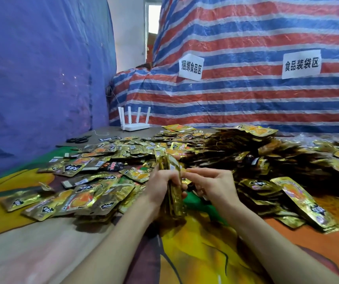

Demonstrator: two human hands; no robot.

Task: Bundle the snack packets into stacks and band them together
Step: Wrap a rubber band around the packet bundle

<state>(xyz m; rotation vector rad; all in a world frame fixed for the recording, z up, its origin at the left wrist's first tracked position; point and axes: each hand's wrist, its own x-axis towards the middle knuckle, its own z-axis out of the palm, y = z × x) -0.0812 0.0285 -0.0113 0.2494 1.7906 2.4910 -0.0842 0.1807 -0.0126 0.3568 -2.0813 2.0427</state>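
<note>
Gold-foil snack packets are being gathered into an upright stack (167,160). It is being held on edge above the cloth-covered bench (201,249), between the loose packets (86,181) spread to the left and the taller heap (252,154) to the right.

The step in hand is judged to be the squaring of this stack so that a band can be put on. It is being done well only if the packet edges are being levelled against one another while a firm grip is being held, since slick foil is likely to fan out or slide. A band is best stretched wide over one end and seated near the middle, without the packets being bowed.

The left hand (159,188) is being wrapped round the middle of the stack, its fingers curled tight against the packets. The right hand (213,185) is being held nearly closed, thumb and forefinger pinching at the stack's upper edge and the other fingers curled underneath. Whether a band or only a packet's edge is being pinched cannot be told.

Scissors (78,139) and a white router (135,122) are lying far back on the left, well apart from both hands.
</note>
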